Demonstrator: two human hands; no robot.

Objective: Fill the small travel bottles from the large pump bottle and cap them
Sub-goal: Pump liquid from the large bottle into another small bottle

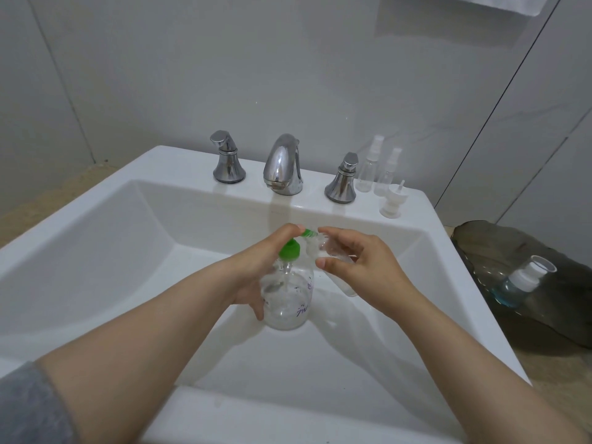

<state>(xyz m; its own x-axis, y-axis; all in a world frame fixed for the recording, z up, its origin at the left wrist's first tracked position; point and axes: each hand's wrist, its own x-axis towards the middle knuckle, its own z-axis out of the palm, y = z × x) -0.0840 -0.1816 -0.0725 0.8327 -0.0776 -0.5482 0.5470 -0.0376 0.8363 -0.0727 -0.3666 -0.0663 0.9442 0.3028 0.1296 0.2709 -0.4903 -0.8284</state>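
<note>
My left hand curled round pump bottle, fingertip on green pump head, above sink. My right hand grips tilted travel bottle, mouth at nozzle.

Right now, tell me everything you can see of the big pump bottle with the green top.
The pump bottle is clear and round-bodied, seemingly plastic, with purple handwriting on its side and a dip tube showing inside. Its green pump head ends in a spout pointing right at the mouth of the small bottle in the right hand. The left hand grips the body, a finger lying on the pump. It is over the sink basin, near upright; fill level unclear.
</note>
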